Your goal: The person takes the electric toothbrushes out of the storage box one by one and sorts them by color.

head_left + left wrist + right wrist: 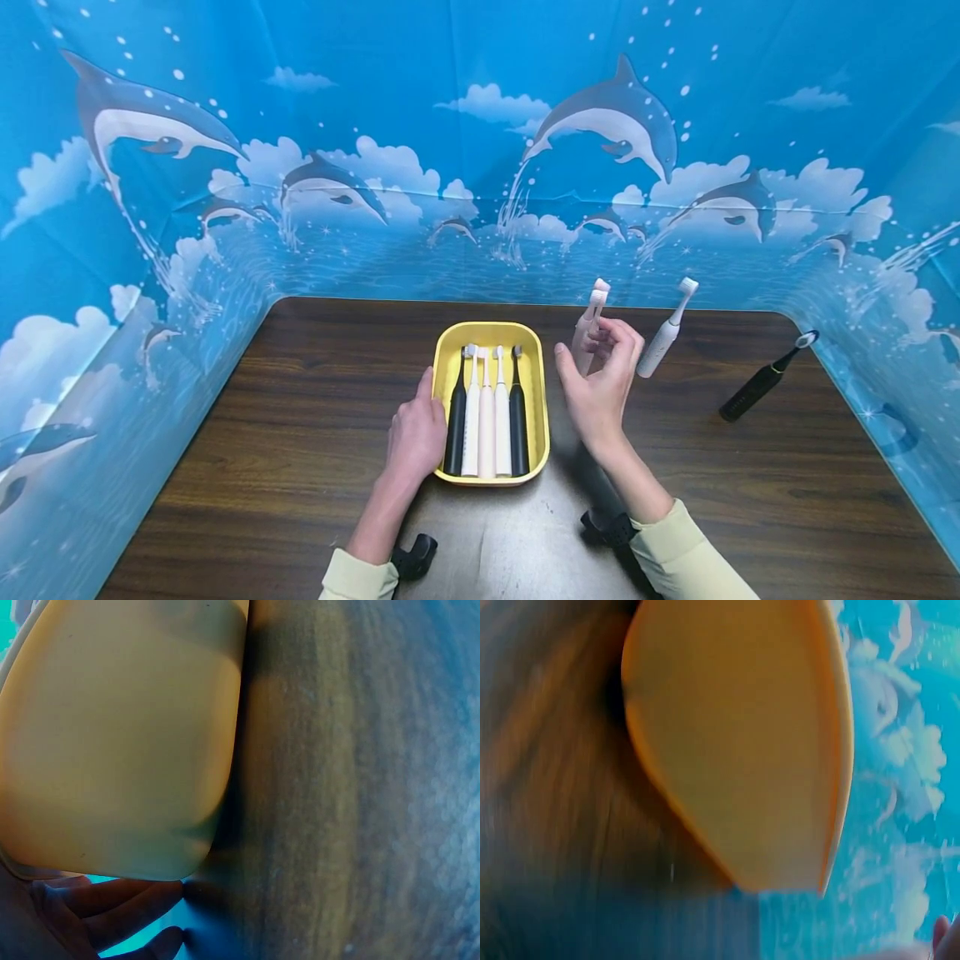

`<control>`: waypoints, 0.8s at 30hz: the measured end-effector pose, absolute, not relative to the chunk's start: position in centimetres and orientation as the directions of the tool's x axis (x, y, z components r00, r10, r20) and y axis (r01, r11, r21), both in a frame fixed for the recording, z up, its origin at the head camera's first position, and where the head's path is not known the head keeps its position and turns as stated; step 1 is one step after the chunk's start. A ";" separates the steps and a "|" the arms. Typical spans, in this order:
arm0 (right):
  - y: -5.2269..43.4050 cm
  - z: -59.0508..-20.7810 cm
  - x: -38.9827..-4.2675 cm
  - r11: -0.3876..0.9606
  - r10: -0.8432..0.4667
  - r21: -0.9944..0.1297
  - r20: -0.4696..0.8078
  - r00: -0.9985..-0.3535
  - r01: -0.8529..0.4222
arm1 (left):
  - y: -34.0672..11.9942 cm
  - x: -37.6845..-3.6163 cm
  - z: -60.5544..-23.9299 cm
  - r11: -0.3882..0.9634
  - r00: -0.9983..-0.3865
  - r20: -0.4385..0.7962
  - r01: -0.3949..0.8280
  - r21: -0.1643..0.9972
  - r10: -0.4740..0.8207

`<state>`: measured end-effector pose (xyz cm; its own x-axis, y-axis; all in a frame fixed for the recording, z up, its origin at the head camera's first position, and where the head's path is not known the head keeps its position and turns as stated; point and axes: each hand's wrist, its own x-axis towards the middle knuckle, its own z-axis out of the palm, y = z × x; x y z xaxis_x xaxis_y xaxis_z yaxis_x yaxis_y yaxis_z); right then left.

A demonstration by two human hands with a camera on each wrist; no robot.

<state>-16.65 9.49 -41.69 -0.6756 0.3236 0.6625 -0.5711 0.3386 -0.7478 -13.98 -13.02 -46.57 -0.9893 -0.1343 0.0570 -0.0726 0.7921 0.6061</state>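
Observation:
A yellow tray [538, 400] stands on the table with a row of several electric toothbrushes inside: black ones at both ends, white and pink between. My left hand [416, 433] rests against the tray's left side, and its fingers [135, 904] extend down beside the wall to the table in the left wrist view. My right hand [603, 387] is at a pink electric toothbrush [582, 343] right of the tray. Its thumb is spread apart, left of the handle, and its fingers are at the right. Two brush heads show closely together there; whether two brushes stand there I cannot tell.
A white electric toothbrush [660, 343] stands right of my right hand. Farther right is a black electric toothbrush [757, 390], near the table's right edge. A blue dolphin-print cloth [480, 167] rises behind the dark wood table [300, 450]. The right wrist view is blurred.

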 end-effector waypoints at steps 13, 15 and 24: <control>5.2 -44.4 -16.2 0.102 -0.012 -0.933 0.347 -0.938 -0.346 | -13.0 -13.9 -46.4 0.796 -0.986 0.098 -0.046 0.604 -0.132; 4.8 -44.6 -16.5 0.120 -0.023 -0.956 0.268 -0.963 -0.269 | -13.0 -14.0 -46.5 0.797 -0.986 0.110 -0.037 0.603 -0.129; 3.7 -44.9 -18.8 0.329 -0.104 -0.944 -0.053 -0.993 0.016 | -13.0 -13.9 -46.8 0.808 -0.984 0.138 -0.012 0.590 -0.115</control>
